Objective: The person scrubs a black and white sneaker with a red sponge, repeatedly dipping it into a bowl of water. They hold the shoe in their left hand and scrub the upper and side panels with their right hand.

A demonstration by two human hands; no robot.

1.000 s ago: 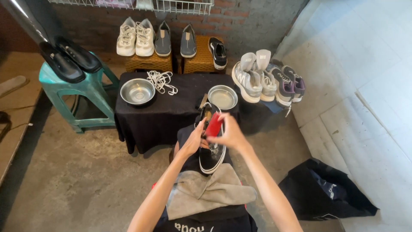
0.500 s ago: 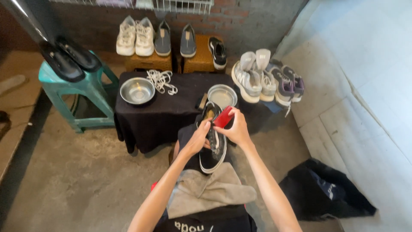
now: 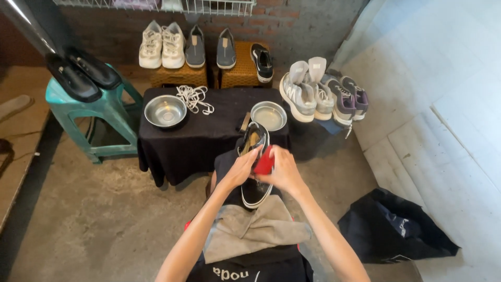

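One black shoe (image 3: 254,183) with a white sole lies across the person's lap on a grey cloth (image 3: 250,232), toe toward the body. The left hand (image 3: 241,169) is clamped on its side; the right hand (image 3: 284,169) is closed around one red object (image 3: 265,162), probably a brush or sponge, mostly hidden by the fingers and pressed to the shoe. A black bag (image 3: 394,230) slumps on the floor to the right. Beyond the knees stands one desk (image 3: 209,133) draped in black, carrying two steel bowls (image 3: 165,111) and one tangle of white laces (image 3: 193,97). Four grey and purple sneakers (image 3: 321,96) lean at its right end. On the left, one teal stool (image 3: 99,107) bears two black insoles (image 3: 83,73). Against the brick wall, two woven stools (image 3: 180,75) hold five shoes. A wire rack above is cut off.
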